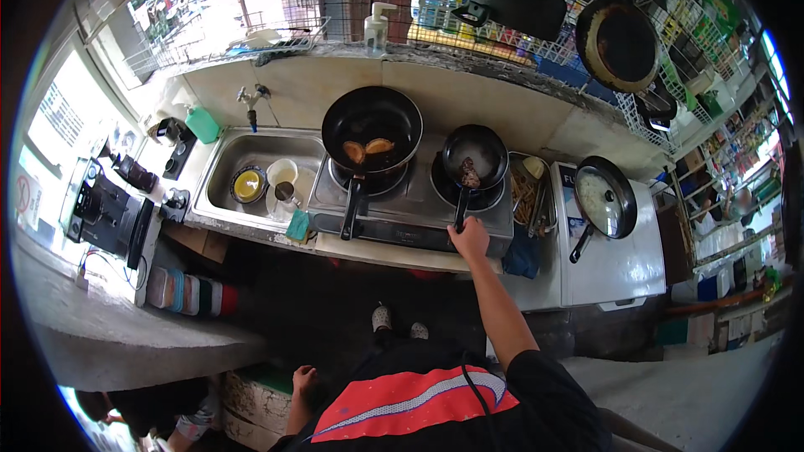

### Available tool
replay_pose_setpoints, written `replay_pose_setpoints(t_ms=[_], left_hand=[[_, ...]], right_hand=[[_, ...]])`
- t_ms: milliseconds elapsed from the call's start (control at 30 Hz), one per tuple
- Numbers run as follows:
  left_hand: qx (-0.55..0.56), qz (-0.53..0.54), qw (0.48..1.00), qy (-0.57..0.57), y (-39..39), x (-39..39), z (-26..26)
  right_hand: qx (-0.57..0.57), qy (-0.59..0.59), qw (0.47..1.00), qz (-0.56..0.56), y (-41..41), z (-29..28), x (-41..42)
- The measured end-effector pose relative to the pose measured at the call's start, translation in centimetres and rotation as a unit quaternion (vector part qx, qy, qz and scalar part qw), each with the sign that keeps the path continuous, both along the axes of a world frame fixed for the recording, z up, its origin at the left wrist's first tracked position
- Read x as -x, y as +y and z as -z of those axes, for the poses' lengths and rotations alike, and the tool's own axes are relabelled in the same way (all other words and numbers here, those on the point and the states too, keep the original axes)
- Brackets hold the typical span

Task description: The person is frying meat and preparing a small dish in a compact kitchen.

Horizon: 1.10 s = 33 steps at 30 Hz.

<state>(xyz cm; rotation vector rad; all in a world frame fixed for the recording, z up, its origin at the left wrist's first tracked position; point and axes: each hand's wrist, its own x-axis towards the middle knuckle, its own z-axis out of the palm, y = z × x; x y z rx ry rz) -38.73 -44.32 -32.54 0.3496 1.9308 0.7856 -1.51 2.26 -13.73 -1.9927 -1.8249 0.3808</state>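
Observation:
My right hand [470, 238] grips the black handle of a small frying pan [491, 152] on the right burner. A dark browned piece of food [469, 173] lies in that pan near the handle. A larger black frying pan [374, 119] rests on the left burner, with two browned pieces of food [379, 145] in it. Its handle points toward me and nothing holds it. Both pans sit on a metal two-burner gas stove [414, 201]. Low at my left side hangs my left hand [306, 380], its fingers curled; whether anything is inside is hidden.
Left of the stove, a steel sink [213, 169] holds a bowl [249, 184] and cups. A green sponge [298, 225] lies on its front edge. On the right stand a tray of utensils [532, 191] and a lidded pan [605, 198]. Another person [163, 408] is at lower left.

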Motion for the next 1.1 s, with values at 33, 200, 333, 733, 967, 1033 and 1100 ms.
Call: replay_pose_setpoints(t_ms=[33, 200, 333, 733, 967, 1033, 1100], left_hand=[[0.02, 0.069, 0.997, 0.037, 0.6, 0.3, 0.3], [0.007, 0.071, 0.997, 0.013, 2.4, 0.8, 1.9], [0.019, 0.096, 0.995, 0.031, 2.9, 1.1, 1.8], [0.081, 0.148, 0.984, 0.047, 2.6, 0.0, -0.6], [0.021, 0.132, 0.991, 0.021, 3.6, -1.1, -0.5], [0.057, 0.177, 0.981, 0.053, 3.3, -1.3, -0.6], [0.025, 0.227, 0.969, 0.098, 2.3, -0.9, -0.3]], right_hand=[[0.001, -0.034, 0.999, 0.002, 0.3, 0.1, 0.2], [0.2, 0.4, 0.892, 0.06, 2.7, -0.1, -1.8], [0.189, 0.676, 0.71, 0.059, 1.7, -2.7, -3.0], [0.161, 0.697, 0.699, 0.022, -3.6, -5.7, -5.4], [0.108, 0.661, 0.743, 0.007, -4.5, -6.3, -5.1], [0.12, 0.687, 0.716, 0.006, -2.1, -7.0, -3.7], [0.153, 0.669, 0.727, 0.016, -6.8, -6.6, -5.0]])
